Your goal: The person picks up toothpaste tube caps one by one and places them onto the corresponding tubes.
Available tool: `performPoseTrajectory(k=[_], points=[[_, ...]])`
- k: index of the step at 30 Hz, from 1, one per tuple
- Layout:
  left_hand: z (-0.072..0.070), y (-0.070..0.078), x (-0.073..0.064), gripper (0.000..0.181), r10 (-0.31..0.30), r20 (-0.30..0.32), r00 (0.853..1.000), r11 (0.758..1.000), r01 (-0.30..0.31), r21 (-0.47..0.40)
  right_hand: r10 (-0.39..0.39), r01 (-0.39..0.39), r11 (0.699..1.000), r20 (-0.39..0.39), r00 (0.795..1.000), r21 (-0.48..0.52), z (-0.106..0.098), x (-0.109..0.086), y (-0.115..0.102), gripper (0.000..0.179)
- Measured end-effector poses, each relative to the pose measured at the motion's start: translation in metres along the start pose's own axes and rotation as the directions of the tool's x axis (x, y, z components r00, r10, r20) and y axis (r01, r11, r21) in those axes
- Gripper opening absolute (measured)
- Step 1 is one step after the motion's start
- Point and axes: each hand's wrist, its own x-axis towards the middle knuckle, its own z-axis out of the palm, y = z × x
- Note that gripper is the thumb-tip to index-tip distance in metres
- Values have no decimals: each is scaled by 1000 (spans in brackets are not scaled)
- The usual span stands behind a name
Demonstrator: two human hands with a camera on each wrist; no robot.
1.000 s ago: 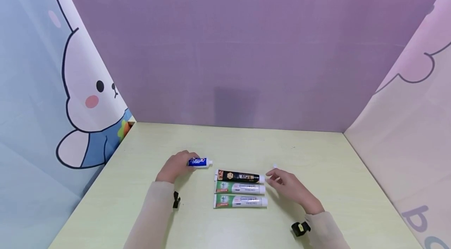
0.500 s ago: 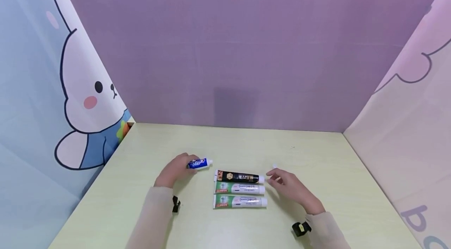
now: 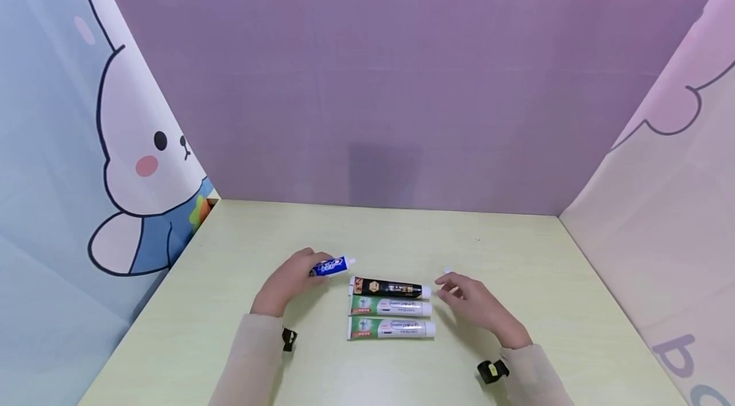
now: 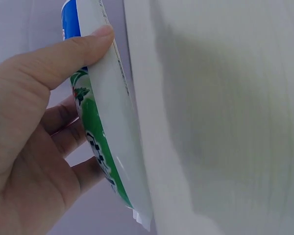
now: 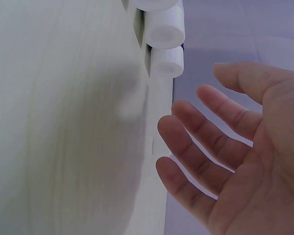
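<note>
My left hand (image 3: pixel 294 278) pinches a blue toothpaste tube (image 3: pixel 331 266) between thumb and fingers, its narrow white tip pointing right. In the left wrist view the tube (image 4: pixel 105 127) shows a white back and a green part, held just off the tabletop. My right hand (image 3: pixel 473 304) has its fingers loosely bent and holds nothing. It is beside the white caps of a black toothpaste tube (image 3: pixel 390 288), a green-and-white toothpaste tube (image 3: pixel 396 307) and another green-and-white toothpaste tube (image 3: pixel 396 329). In the right wrist view the fingers are apart from the caps (image 5: pixel 164 29).
The three tubes lie in parallel on a pale wooden table (image 3: pixel 356 374). A small white object (image 3: pixel 448 270) lies just beyond my right fingertips. A purple panel (image 3: pixel 390 74) closes off the back, with printed cloth (image 3: pixel 51 170) at the sides.
My left hand has moved slightly right with the blue toothpaste tube, which now tilts with its tip higher and nearer the black tube. The right hand has stayed almost still.
</note>
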Motion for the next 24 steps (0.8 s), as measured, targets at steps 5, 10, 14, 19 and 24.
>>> performPoseTrajectory(k=[5, 10, 14, 19, 24], points=[[-5, 9, -3, 41, 55, -13, 998, 998, -56, -9, -9, 9, 1000, 8, 1000, 0, -3, 2, 0, 30], [-6, 13, -3, 41, 78, -6, 997, 997, -78, -13, -15, 16, 1000, 3, 1000, -15, -4, 3, -1, 29], [-5, 15, -4, 40, 82, 10, 997, 996, -81, -22, -6, 5, 1000, -17, 1000, -29, -7, 5, -2, 27], [-5, 19, -3, 40, 88, 25, 996, 996, -88, -33, 48, -51, 998, -57, 997, -38, -10, 8, 0, 25], [-3, 23, -2, 39, 111, 29, 993, 993, -110, -49, 66, -71, 996, -93, 994, -53, -14, 12, 3, 27]])
